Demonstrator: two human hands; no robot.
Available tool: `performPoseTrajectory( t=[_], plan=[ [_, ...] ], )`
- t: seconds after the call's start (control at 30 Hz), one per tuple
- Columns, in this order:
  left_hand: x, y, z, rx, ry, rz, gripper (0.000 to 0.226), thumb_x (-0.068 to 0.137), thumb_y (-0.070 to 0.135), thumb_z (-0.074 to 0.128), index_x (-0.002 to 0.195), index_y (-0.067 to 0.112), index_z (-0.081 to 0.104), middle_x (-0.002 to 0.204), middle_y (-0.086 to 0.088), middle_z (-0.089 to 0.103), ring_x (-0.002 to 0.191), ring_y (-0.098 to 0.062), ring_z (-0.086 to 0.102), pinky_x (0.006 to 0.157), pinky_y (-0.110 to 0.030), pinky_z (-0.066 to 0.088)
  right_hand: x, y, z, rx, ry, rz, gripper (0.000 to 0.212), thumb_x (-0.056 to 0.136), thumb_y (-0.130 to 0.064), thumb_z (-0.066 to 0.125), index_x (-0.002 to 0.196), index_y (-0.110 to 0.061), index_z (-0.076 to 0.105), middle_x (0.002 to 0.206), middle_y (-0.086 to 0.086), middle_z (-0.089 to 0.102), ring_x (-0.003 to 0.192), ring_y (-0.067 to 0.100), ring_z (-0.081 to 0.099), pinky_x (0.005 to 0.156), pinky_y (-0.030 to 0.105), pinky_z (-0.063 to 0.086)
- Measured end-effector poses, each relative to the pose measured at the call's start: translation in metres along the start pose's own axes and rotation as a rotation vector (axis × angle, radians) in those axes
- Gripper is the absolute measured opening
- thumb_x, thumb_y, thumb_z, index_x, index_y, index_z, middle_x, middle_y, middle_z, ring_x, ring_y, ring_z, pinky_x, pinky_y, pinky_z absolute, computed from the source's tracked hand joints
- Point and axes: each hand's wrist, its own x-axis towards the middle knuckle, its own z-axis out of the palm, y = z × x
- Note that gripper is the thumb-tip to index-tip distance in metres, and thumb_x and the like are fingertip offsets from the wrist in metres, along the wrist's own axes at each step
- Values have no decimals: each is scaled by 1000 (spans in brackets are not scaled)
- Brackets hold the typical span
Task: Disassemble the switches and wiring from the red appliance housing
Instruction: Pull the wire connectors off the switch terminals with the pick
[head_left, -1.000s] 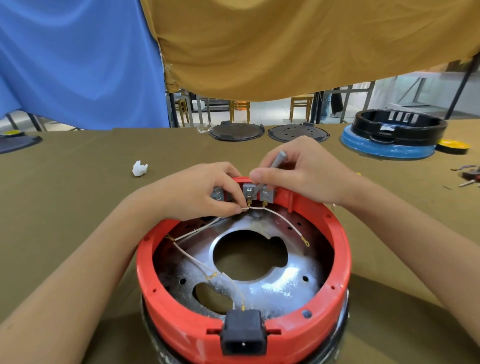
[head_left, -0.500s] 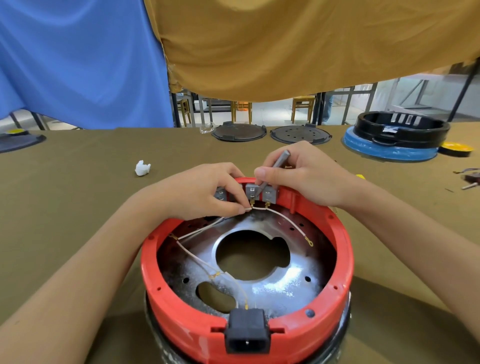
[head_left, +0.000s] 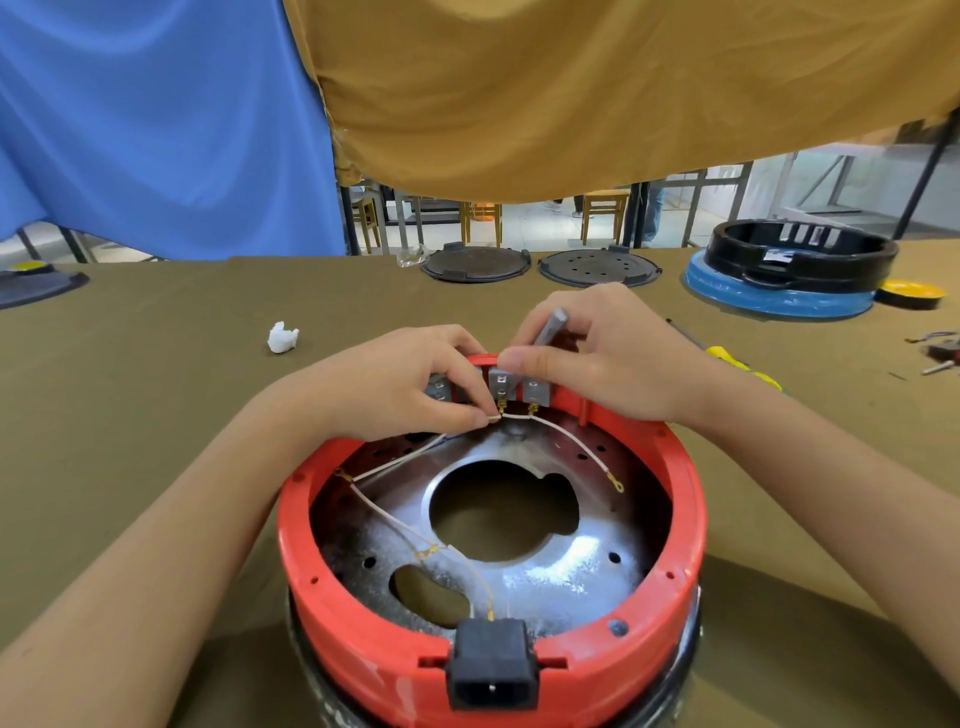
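Note:
The round red appliance housing (head_left: 691, 525) stands upside down in front of me, with a shiny metal plate (head_left: 561, 577) inside. Grey switches (head_left: 501, 382) sit on its far inner rim, with thin white wires (head_left: 395, 460) running from them across the plate. A black power socket (head_left: 492, 662) is fitted in the near rim. My left hand (head_left: 400, 387) pinches a white wire end at the switch terminals. My right hand (head_left: 602, 353) holds a small grey metal tool (head_left: 549, 328) over the switches, thumb pressed on the rim.
A white crumpled scrap (head_left: 283, 336) lies to the left on the olive cloth. Two black round plates (head_left: 475, 264) lie at the back. A black and blue housing (head_left: 789, 270) stands back right, with a yellow-handled screwdriver (head_left: 737, 364) and small parts (head_left: 940, 353) at the right.
My right hand has tilted the grey tool and shifted it slightly at the switches. The left hand keeps its pinch on the wire end.

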Motion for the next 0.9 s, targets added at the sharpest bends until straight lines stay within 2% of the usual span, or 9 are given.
performPoseTrajectory(
  t=[0.1, 0.3, 0.37, 0.5, 0.57, 0.63, 0.7, 0.9],
  plan=[
    [0, 0, 0, 3, -2, -1, 11, 88, 36, 71, 96, 41, 76, 119, 23, 53, 105, 2, 55, 99, -29, 43, 0, -4, 1, -153, -33, -56, 20, 90, -39, 69, 82, -22, 77, 76, -4, 67, 76, 12, 61, 70, 32, 47],
    [1, 0, 1, 16, 12, 4, 10, 87, 35, 72, 94, 41, 76, 113, 26, 50, 101, 7, 53, 96, -22, 43, 10, -5, 2, 0, -5, 78, 27, 94, -34, 66, 71, -19, 70, 68, 11, 65, 66, 26, 59, 67, 44, 46],
    [1, -1, 1, 18, 17, 7, 10, 87, 35, 72, 94, 41, 76, 114, 24, 52, 104, 6, 53, 98, -24, 43, 13, -8, 3, 20, -3, 114, 33, 96, -35, 63, 68, -18, 68, 67, 18, 62, 63, 28, 54, 66, 44, 43],
    [3, 0, 2, 6, 22, 10, 10, 86, 34, 73, 93, 41, 77, 118, 19, 54, 106, 1, 55, 101, -33, 43, 15, -7, 7, 59, 23, 192, 38, 96, -38, 61, 74, -10, 71, 72, 16, 66, 68, 30, 59, 71, 45, 47],
    [3, 0, 2, 2, 18, 7, 11, 86, 34, 73, 91, 43, 76, 116, 21, 53, 104, 2, 55, 100, -34, 44, 15, -6, 9, 68, 7, 230, 43, 97, -40, 60, 78, -3, 71, 69, 14, 62, 61, 24, 53, 70, 45, 47],
    [3, 0, 2, 0, 16, 7, 11, 86, 34, 73, 91, 42, 76, 116, 22, 53, 103, 2, 55, 100, -34, 44, 13, -7, 10, 59, 7, 218, 42, 96, -40, 60, 77, -4, 71, 67, 13, 62, 58, 18, 50, 67, 41, 45],
    [4, -1, 2, 7, 17, 13, 10, 86, 34, 73, 92, 41, 76, 119, 20, 54, 106, 0, 55, 101, -35, 44, 11, -9, 11, 29, 29, 160, 40, 96, -39, 60, 74, -8, 70, 69, 14, 63, 60, 20, 53, 64, 35, 42],
    [3, -1, 2, 11, 10, 18, 9, 86, 36, 72, 92, 41, 75, 118, 20, 53, 106, -1, 56, 99, -36, 45, 6, -7, 3, 31, 141, 94, 35, 98, -34, 60, 70, -15, 68, 62, 5, 62, 62, 19, 57, 66, 39, 45]
  ],
)
